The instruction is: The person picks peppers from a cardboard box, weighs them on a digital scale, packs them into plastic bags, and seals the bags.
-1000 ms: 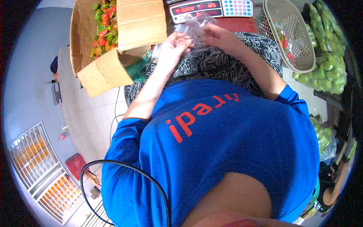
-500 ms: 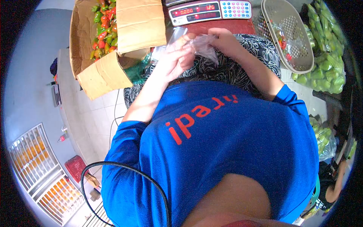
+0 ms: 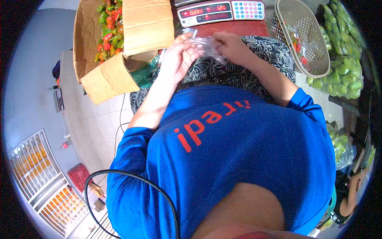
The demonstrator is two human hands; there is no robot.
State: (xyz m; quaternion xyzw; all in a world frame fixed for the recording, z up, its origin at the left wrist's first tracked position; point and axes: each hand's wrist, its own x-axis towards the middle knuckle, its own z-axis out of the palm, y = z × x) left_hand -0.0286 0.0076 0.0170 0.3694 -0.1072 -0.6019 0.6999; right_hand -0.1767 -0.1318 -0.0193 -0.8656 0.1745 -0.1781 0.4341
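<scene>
A clear plastic bag [image 3: 211,48], thin and crumpled, is stretched between my two hands above my patterned lap. My left hand [image 3: 180,59] pinches its left side with thumb and fingers. On the other side, the curled fingers of my right hand [image 3: 232,48] grip the bag's edge; my fingertips are partly hidden by the plastic. Just beyond my hands stands a digital scale [image 3: 221,12] with lit red digits. An open cardboard box [image 3: 89,75] to the left of my left hand holds many red and green peppers [image 3: 107,36].
A beige perforated basket [image 3: 314,65] with a few red peppers in plastic is at the right. Bags of green vegetables [image 3: 338,77] lie beyond it. Another person's arm [image 3: 352,193] shows at the lower right. A black cable [image 3: 131,174] loops by my left sleeve.
My right hand has shifted slightly left and down, closer to my left hand. The bag has bunched up between them, and my left fingers have changed position on it.
</scene>
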